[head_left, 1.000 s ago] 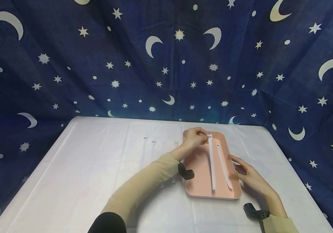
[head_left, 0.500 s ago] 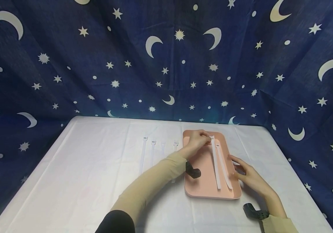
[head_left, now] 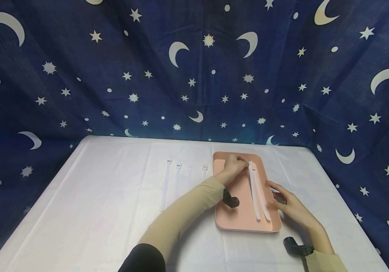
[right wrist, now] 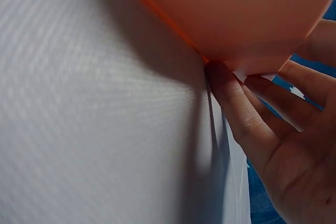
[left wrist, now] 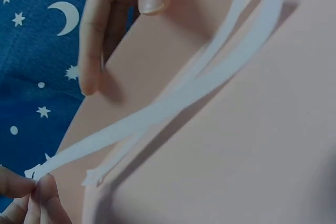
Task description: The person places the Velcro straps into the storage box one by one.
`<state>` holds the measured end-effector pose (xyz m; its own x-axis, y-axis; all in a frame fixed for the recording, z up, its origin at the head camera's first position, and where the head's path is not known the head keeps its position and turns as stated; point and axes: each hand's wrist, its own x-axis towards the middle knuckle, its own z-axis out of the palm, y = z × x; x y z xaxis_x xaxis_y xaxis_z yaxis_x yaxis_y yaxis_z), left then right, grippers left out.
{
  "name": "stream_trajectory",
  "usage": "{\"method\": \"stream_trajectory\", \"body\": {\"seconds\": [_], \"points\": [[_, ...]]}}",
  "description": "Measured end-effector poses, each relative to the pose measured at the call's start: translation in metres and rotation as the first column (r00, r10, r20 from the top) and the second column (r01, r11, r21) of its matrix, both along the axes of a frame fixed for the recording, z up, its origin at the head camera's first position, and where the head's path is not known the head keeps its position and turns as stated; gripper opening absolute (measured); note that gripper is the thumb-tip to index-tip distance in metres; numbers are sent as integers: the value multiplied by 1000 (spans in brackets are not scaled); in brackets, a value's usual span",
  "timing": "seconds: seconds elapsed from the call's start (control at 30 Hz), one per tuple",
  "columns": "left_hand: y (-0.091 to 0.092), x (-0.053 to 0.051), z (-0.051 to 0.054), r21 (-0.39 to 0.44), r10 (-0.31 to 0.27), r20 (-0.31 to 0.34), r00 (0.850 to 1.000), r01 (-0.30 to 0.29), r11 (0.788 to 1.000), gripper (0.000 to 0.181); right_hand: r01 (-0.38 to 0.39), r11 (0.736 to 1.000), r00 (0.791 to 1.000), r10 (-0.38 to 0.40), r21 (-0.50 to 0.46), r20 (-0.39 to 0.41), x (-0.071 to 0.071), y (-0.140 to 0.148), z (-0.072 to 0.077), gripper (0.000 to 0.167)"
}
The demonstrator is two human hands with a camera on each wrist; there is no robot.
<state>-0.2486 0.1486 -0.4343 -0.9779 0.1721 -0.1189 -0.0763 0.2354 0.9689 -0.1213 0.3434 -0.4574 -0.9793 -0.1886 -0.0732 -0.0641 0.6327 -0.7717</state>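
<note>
My left hand (head_left: 233, 166) pinches the slotted head of a white cable strap (head_left: 253, 192) over the pink tray (head_left: 228, 221) in the head view. The held strap slants down along the tray, its tail low near the front. Beside it, on the right, a second white strap (head_left: 262, 198) lies in the tray; in the left wrist view its slotted head (left wrist: 93, 177) shows below the held strap. My right hand (head_left: 291, 204) rests against the tray's right side, fingers spread. In the right wrist view its fingertips (right wrist: 218, 72) touch the tray's outer wall.
Several more white straps, among them this one (head_left: 165, 185), lie side by side on the white-covered table (head_left: 96, 196), left of the tray. My left forearm partly hides some of them. A dark blue curtain (head_left: 194, 56) with moons and stars hangs behind the table.
My left hand has moved a little right and toward me with its strap, bringing it close beside the second strap. My right hand and the tray have stayed in place.
</note>
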Motion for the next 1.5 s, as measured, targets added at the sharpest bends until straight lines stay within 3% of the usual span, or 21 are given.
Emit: {"method": "stream_trajectory", "body": {"seconds": [0.47, 0.87, 1.0, 1.23, 1.37, 1.5], "points": [[3, -2, -14, 4, 4, 55, 998, -5, 1000, 4, -2, 1000, 1000, 2, -23, -2, 0, 0, -1, 67], [5, -6, -18, -82, -6, 8, 1000, 6, 997, 4, 7, 999, 1000, -6, -50, 13, 1, -1, -1, 68], [6, -8, -18, -145, -26, -32, 999, 21, 989, 5, 3, 998, 1000, -2, -64, 20, 2, -1, -1, 67], [5, -9, -18, -283, -78, -89, 993, 49, 958, 6, 5, 999, 1000, -4, -39, 9, 1, -1, -1, 66], [4, -9, -16, -283, -107, -87, 990, 78, 956, 6, 4, 999, 1000, -3, -36, 6, 1, -1, -1, 66], [3, -9, -16, -233, -130, -55, 990, 114, 966, 7, 5, 1000, 1000, -5, -27, 5, 1, 0, -2, 66]]}}
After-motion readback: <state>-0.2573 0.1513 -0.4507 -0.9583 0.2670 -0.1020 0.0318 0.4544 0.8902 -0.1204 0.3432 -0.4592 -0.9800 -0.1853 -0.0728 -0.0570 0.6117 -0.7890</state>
